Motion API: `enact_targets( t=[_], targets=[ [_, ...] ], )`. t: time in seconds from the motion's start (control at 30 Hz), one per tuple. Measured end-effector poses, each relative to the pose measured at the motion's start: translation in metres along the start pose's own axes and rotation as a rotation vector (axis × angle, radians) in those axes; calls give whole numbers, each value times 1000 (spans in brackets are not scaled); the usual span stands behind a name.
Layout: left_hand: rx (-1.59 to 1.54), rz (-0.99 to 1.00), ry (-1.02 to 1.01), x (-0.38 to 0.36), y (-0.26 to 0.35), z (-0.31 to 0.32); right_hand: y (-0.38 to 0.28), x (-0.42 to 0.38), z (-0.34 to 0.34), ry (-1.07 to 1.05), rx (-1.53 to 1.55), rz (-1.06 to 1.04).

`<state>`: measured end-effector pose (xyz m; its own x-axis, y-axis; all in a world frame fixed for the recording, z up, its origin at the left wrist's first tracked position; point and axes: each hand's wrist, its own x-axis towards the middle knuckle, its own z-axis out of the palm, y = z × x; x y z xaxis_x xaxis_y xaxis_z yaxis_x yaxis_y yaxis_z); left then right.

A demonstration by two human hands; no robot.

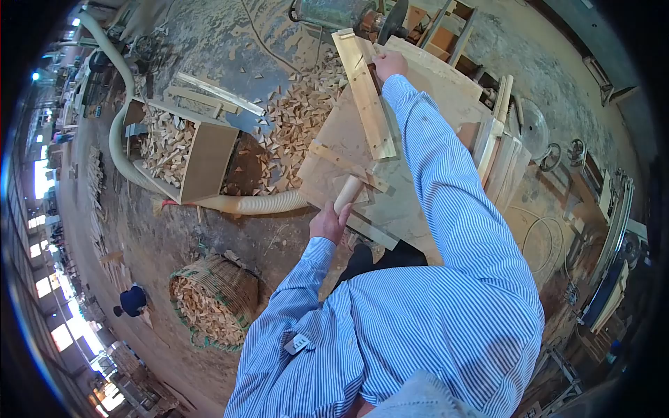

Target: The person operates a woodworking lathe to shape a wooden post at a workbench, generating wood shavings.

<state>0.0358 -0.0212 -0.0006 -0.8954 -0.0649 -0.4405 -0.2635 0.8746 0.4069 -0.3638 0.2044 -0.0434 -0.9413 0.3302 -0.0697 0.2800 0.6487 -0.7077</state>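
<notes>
My left hand [329,223] is wrapped round a pale, rounded wooden piece [348,193] that reaches up over the near edge of the worktable [411,167]. My right hand [390,65] is stretched to the far side of the table, its fingers curled closed beside a long wooden board [365,97]. What those fingers grip is hidden. A thin wooden strip [348,166] lies across the table just beyond the rounded piece.
Wood offcuts [286,132] cover the floor left of the table. An open wooden box [209,153] and a woven basket [223,292] hold more. A ribbed hose [258,203] runs to the table. A person [132,301] is at the far left.
</notes>
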Motion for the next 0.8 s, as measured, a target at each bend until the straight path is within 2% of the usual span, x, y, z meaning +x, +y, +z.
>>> enact_targets(
  t=[0.23,0.47,0.63,0.8],
  targets=[
    [-6,9,-7,9,5,3,3,9,-2,28,-18,-36],
    [1,5,-27,33,34,-2,12,46,-5,65,-40,-44],
    [20,4,-16,57,55,1,11,74,-21,-23,12,9],
    [2,11,4,75,72,4,19,103,-21,42,-8,-29]
  ],
)
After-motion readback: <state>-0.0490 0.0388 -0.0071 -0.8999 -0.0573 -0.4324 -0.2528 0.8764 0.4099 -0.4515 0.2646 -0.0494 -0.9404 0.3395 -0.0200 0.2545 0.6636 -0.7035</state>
